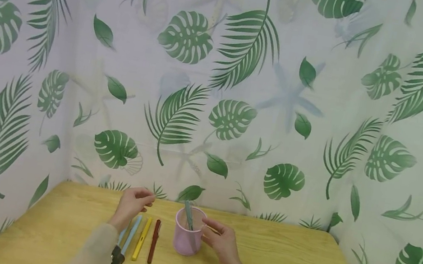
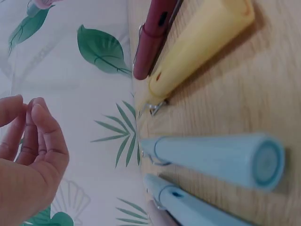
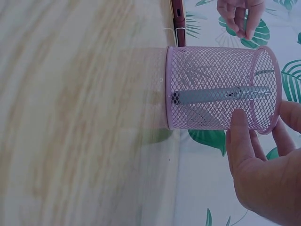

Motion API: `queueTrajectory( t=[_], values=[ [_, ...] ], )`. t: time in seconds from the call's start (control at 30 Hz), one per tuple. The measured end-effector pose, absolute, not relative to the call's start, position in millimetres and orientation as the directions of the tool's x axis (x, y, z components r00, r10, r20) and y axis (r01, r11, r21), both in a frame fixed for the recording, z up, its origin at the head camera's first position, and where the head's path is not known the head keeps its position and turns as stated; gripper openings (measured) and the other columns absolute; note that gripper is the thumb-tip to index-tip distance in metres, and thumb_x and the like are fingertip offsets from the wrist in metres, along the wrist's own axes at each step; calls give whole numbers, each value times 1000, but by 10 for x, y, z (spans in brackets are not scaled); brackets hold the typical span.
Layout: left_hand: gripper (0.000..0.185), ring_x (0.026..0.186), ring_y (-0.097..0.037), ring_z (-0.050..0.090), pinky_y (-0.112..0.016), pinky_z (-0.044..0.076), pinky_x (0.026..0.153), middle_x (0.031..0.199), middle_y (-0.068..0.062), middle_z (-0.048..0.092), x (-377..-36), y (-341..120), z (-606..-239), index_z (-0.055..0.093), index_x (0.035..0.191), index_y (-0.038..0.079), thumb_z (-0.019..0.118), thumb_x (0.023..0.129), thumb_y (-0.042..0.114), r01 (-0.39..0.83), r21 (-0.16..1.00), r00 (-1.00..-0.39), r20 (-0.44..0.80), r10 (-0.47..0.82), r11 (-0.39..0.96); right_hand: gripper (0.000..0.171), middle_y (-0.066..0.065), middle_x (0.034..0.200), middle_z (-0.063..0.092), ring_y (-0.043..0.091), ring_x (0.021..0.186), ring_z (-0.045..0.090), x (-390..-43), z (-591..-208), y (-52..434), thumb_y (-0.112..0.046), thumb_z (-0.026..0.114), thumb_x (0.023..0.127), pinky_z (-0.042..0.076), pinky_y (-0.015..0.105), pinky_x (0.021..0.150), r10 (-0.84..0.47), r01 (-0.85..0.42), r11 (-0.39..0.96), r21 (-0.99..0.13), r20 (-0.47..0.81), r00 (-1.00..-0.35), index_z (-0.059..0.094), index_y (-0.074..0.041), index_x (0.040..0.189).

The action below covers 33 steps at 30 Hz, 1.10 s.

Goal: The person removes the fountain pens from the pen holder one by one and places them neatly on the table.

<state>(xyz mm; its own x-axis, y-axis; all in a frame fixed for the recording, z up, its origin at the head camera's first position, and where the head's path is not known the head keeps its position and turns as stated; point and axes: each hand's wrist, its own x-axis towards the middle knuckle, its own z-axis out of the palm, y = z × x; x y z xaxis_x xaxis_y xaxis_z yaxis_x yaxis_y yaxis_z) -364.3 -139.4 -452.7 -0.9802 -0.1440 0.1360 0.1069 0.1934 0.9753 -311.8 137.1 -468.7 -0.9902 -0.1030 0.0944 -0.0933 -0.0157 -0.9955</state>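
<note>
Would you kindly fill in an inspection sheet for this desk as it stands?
Surface: wooden table, bare grain.
Job's things: pink mesh cup upright with a grey pen leaning inside; blue pens, yellow pen and red pen lying side by side left of it.
Clutter: nothing seen.
Hands: left hand raised above the pens, fingers loosely curled, holding nothing; right hand touching the cup's side.
Cables: nothing seen.
Surroundings: leaf-print curtain on three sides.
</note>
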Motion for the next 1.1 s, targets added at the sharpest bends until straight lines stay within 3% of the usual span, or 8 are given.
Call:
queueTrajectory(
  t=[0.53, 0.73, 1.1],
  values=[
    [19, 78, -13, 65, -26, 55, 66, 98, -16, 73, -3647, -1048, -4585, 70, 104, -5, 69, 90, 8, 155, 981, -983, 165, -80, 118, 38, 30, 135, 54, 42, 121, 58, -3128, -4718, 1377, -8, 63, 94, 56, 36, 92, -80, -86, -15, -996, 87, -993, 58, 11, 127],
    [22, 80, -14, 67, -27, 56, 67, 97, -12, 74, -3663, -940, -4610, 70, 105, -4, 72, 88, 9, 180, 980, -981, 186, -62, 89, 39, 30, 135, 54, 41, 120, 58, -3136, -4729, 1385, -8, 64, 94, 56, 37, 91, -80, -93, -20, -995, 94, -992, 58, 12, 126],
    [26, 87, -16, 69, -38, 59, 75, 104, -17, 72, -3666, -760, -4607, 70, 106, -3, 76, 86, 12, 220, 974, -973, 222, -57, 51, 39, 31, 135, 53, 33, 115, 63, -3133, -4705, 1364, -9, 64, 94, 56, 39, 91, -89, -100, -25, -995, 102, -991, 57, 12, 126]
  ],
)
